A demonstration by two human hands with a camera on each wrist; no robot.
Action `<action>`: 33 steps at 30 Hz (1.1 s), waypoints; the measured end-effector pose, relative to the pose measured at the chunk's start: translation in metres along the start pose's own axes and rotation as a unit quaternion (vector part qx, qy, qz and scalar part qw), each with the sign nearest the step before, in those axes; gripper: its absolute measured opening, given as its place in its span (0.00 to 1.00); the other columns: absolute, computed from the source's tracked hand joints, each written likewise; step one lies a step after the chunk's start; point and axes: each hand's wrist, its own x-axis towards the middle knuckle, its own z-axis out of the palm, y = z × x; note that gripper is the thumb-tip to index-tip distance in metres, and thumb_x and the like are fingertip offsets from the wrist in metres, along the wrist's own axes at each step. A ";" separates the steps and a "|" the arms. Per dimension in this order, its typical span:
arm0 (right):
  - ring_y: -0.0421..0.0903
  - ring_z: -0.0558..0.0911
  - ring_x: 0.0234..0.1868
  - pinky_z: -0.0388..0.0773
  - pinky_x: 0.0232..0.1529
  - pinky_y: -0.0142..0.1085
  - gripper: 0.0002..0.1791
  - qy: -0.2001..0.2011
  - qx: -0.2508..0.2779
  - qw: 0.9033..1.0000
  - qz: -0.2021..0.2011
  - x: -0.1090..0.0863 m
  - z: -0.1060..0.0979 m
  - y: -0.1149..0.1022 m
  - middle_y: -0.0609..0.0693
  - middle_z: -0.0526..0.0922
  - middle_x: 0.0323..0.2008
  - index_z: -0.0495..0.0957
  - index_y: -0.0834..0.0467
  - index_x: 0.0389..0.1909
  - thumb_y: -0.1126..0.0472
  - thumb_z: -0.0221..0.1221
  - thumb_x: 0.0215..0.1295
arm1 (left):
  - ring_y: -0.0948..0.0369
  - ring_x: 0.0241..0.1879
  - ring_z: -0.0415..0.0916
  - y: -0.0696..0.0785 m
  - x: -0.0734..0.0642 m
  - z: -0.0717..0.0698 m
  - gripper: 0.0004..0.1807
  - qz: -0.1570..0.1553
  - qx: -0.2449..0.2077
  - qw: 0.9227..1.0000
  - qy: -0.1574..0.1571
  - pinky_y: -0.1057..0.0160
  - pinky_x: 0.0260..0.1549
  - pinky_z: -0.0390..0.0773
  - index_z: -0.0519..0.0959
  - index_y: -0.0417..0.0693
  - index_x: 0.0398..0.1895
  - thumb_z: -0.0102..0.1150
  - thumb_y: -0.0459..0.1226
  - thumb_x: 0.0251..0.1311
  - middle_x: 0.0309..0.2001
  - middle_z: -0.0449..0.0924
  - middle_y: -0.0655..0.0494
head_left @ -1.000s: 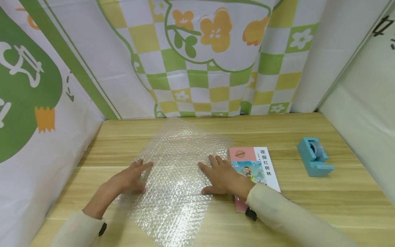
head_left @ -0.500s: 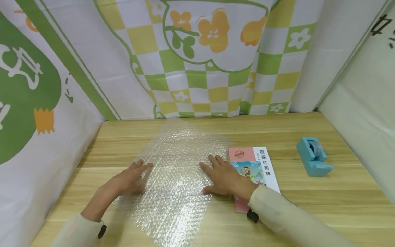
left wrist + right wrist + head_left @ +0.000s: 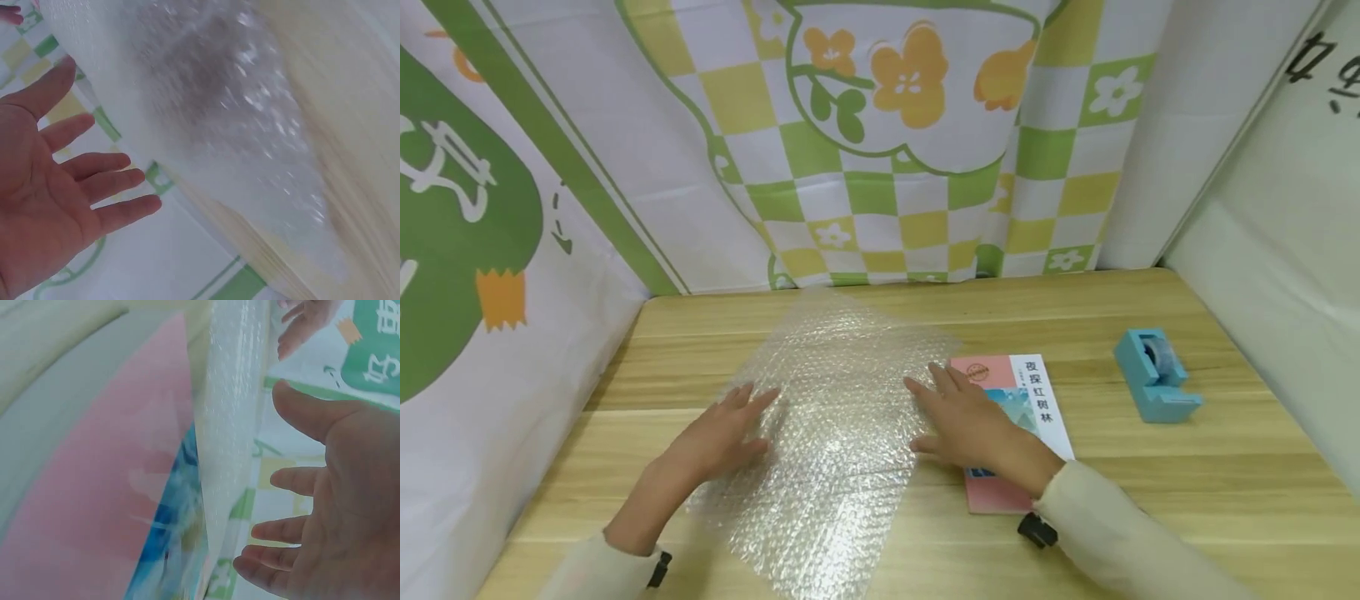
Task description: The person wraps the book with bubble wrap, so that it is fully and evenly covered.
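A sheet of clear bubble wrap [image 3: 838,400] lies flat on the table, set at an angle. Over its left edge is my left hand [image 3: 718,437], fingers spread and relaxed; the left wrist view shows a bare palm [image 3: 44,194] holding nothing. My right hand [image 3: 966,421] hovers between the wrap's right edge and a pink and white book [image 3: 1051,417], covering part of its cover picture. In the right wrist view the right palm [image 3: 356,500] faces the wrap with straight, separated fingers and nothing held.
A blue tape dispenser [image 3: 1157,383] with a roll of clear tape stands on the right of the wooden table [image 3: 1120,517]. Printed cloth [image 3: 917,192] hangs behind the table's back edge, and white cloth walls flank both sides.
My right hand has shifted to the right and off the bubble wrap's middle, farther over the book. My left hand has moved slightly to the right. The wrap stays in place.
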 end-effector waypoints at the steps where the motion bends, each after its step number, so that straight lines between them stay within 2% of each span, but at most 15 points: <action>1: 0.63 0.51 0.63 0.54 0.58 0.54 0.45 0.009 0.008 1.000 0.004 -0.003 -0.002 0.002 0.65 0.49 0.65 0.52 0.51 0.68 0.39 0.58 0.51 | 0.39 0.60 0.52 0.004 0.002 0.000 0.39 0.006 0.015 1.000 0.015 0.39 0.51 0.57 0.57 0.47 0.66 0.62 0.44 0.52 0.62 0.53 0.32; 4: 0.63 0.53 0.62 0.54 0.57 0.55 0.45 0.032 0.028 0.999 0.015 -0.010 -0.007 0.011 0.66 0.50 0.64 0.53 0.52 0.67 0.40 0.60 0.51 | 0.40 0.56 0.60 0.015 0.010 0.001 0.37 0.025 0.054 0.997 0.050 0.42 0.49 0.63 0.60 0.45 0.64 0.62 0.44 0.51 0.59 0.60 0.33; 9: 0.62 0.53 0.62 0.55 0.55 0.57 0.44 0.057 0.062 0.996 0.036 -0.019 -0.014 0.025 0.65 0.51 0.64 0.54 0.52 0.67 0.43 0.61 0.51 | 0.42 0.51 0.67 0.030 0.025 0.001 0.35 0.042 0.091 0.992 0.074 0.46 0.46 0.68 0.62 0.45 0.63 0.62 0.45 0.51 0.54 0.68 0.36; 15: 0.66 0.51 0.62 0.54 0.52 0.62 0.43 0.058 0.081 0.990 0.100 -0.033 -0.023 0.045 0.65 0.50 0.65 0.53 0.53 0.67 0.44 0.59 0.54 | 0.46 0.49 0.70 0.054 0.040 0.003 0.33 0.055 0.083 0.992 0.083 0.50 0.44 0.71 0.65 0.45 0.60 0.62 0.45 0.51 0.50 0.72 0.39; 17: 0.67 0.51 0.62 0.53 0.51 0.64 0.43 0.051 0.089 0.987 0.125 -0.039 -0.025 0.053 0.66 0.50 0.65 0.52 0.53 0.67 0.42 0.58 0.55 | 0.48 0.48 0.71 0.064 0.044 0.005 0.33 0.054 0.058 0.994 0.076 0.52 0.43 0.72 0.66 0.46 0.60 0.62 0.46 0.51 0.50 0.72 0.42; 20: 0.68 0.51 0.61 0.53 0.50 0.65 0.44 0.048 0.102 0.982 0.154 -0.049 -0.028 0.063 0.67 0.50 0.64 0.50 0.54 0.68 0.41 0.56 0.55 | 0.53 0.50 0.71 0.077 0.050 0.007 0.30 0.054 -0.018 0.997 0.058 0.56 0.45 0.71 0.67 0.48 0.60 0.59 0.46 0.54 0.52 0.73 0.47; 23: 0.67 0.52 0.61 0.53 0.52 0.63 0.45 0.054 0.117 0.977 0.168 -0.059 -0.029 0.073 0.68 0.51 0.63 0.49 0.58 0.68 0.41 0.55 0.56 | 0.57 0.51 0.69 0.087 0.056 0.009 0.27 0.054 -0.100 0.993 0.035 0.58 0.49 0.68 0.68 0.49 0.59 0.56 0.47 0.56 0.54 0.71 0.53; 26: 0.67 0.52 0.61 0.51 0.54 0.62 0.45 0.061 0.132 0.975 0.169 -0.068 -0.028 0.080 0.69 0.53 0.63 0.47 0.61 0.68 0.43 0.55 0.57 | 0.59 0.53 0.68 0.094 0.061 0.011 0.24 0.049 -0.159 0.986 0.023 0.58 0.50 0.67 0.69 0.50 0.58 0.53 0.47 0.59 0.56 0.70 0.56; 29: 0.67 0.53 0.61 0.50 0.54 0.61 0.46 0.070 0.142 0.974 0.164 -0.073 -0.026 0.087 0.68 0.55 0.62 0.45 0.63 0.68 0.45 0.56 0.57 | 0.56 0.54 0.67 0.099 0.065 0.011 0.25 0.040 -0.207 0.977 0.019 0.57 0.47 0.69 0.68 0.50 0.59 0.51 0.48 0.60 0.55 0.70 0.54; 33: 0.67 0.52 0.61 0.50 0.53 0.62 0.47 0.075 0.159 0.969 0.172 -0.077 -0.025 0.097 0.67 0.53 0.63 0.45 0.60 0.68 0.45 0.58 0.56 | 0.52 0.50 0.70 0.106 0.069 0.011 0.29 0.030 -0.284 0.958 0.007 0.57 0.41 0.73 0.63 0.53 0.62 0.51 0.50 0.59 0.54 0.69 0.47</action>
